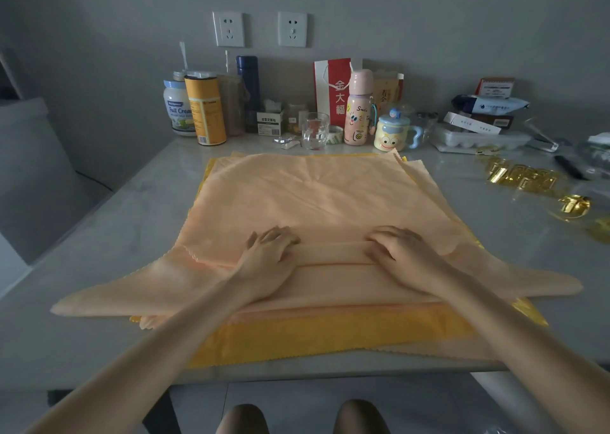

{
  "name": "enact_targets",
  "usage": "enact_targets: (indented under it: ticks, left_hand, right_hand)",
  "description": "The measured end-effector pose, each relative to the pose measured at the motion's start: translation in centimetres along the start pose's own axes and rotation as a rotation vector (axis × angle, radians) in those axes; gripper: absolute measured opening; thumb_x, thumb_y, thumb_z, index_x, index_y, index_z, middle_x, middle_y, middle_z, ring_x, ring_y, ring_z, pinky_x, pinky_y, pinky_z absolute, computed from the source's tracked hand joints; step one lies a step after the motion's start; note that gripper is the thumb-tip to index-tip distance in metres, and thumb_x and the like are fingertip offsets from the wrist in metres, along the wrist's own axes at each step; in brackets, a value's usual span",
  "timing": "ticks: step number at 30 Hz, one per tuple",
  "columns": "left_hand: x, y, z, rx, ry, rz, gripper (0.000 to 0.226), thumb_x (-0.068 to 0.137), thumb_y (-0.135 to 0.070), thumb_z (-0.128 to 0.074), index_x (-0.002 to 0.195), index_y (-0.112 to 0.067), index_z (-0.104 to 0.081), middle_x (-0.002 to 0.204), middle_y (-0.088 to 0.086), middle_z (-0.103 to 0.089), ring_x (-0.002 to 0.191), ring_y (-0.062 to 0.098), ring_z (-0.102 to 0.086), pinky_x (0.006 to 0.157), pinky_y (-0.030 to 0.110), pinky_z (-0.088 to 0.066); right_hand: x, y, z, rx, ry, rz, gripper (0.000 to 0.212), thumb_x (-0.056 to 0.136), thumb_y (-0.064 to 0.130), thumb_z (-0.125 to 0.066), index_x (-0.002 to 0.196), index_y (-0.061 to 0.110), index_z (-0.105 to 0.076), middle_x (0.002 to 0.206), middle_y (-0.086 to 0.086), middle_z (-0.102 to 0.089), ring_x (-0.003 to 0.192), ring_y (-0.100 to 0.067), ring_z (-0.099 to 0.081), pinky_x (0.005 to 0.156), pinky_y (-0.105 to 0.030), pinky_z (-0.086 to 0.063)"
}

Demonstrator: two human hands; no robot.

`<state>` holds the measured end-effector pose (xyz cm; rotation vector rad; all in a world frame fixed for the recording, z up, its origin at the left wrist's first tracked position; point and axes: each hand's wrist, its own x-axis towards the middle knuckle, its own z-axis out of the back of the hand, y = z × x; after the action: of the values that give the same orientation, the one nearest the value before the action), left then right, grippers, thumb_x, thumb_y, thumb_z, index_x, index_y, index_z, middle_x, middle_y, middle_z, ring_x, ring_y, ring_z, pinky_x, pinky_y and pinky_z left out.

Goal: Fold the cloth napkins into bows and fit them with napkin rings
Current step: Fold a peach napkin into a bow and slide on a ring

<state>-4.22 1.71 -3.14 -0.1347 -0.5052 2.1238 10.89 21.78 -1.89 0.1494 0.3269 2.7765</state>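
Observation:
A peach cloth napkin (317, 196) lies spread on a stack of other napkins in the middle of the table. Its near part is gathered into long accordion pleats (333, 268) running left to right. My left hand (269, 257) grips the pleats at their left part, fingers curled over the top fold. My right hand (401, 252) grips them at the right, fingers curled the same way. A yellow napkin (330, 338) shows under the peach ones at the near edge. Gold napkin rings (525, 177) lie at the right of the table, apart from both hands.
Along the back wall stand a milk powder tub (178, 106), a yellow canister (204, 108), a glass (315, 130), a pink bottle (358, 106), a cartoon mug (392, 133) and an egg tray (478, 138). A black pen (569, 166) lies far right. The table's near edge (297, 372) runs below the napkins.

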Motion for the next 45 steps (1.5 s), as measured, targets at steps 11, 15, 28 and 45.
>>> enact_targets:
  ticks: [11,15,28,45]
  left_hand:
    - [-3.4,-0.8,0.1,0.072,-0.269,-0.242,0.015,0.076,-0.022,-0.056,0.086,-0.013,-0.061,0.089,-0.003,-0.063,0.088,0.021,-0.06,0.086,0.028,-0.038]
    - [-4.4,-0.1,0.1,0.076,-0.242,-0.295,0.03,0.086,-0.043,-0.042,0.084,-0.018,-0.058,0.091,-0.01,-0.057,0.093,0.012,-0.054,0.092,0.023,-0.033]
    - [-3.2,-2.5,0.1,0.061,-0.076,-0.047,0.037,0.097,-0.029,-0.044,0.134,-0.023,-0.044,0.134,-0.005,-0.045,0.125,0.015,-0.036,0.103,0.03,-0.027]
    - [0.9,-2.7,1.7,0.122,-0.029,-0.022,0.025,0.088,-0.007,-0.052,0.11,-0.011,-0.063,0.117,0.008,-0.063,0.111,0.028,-0.057,0.093,0.04,-0.046]
  right_hand:
    - [-2.6,1.9,0.5,-0.091,-0.27,0.282,0.018,0.073,-0.001,-0.069,0.085,0.011,-0.062,0.087,0.0,-0.06,0.083,-0.023,-0.058,0.073,-0.027,-0.035]
    - [-3.7,2.0,0.2,-0.186,-0.223,0.379,0.028,0.068,-0.005,-0.071,0.089,0.014,-0.065,0.089,0.001,-0.061,0.081,-0.02,-0.06,0.07,-0.024,-0.04]
    - [-3.1,1.7,-0.1,0.268,-0.107,0.135,0.009,0.086,0.027,-0.065,0.091,0.022,-0.06,0.1,0.006,-0.056,0.098,-0.014,-0.053,0.093,-0.036,-0.042]
    - [1.6,2.7,3.4,0.092,0.198,-0.006,0.018,0.085,0.005,-0.057,0.095,0.02,-0.057,0.099,0.001,-0.057,0.092,-0.018,-0.052,0.072,-0.026,-0.038]
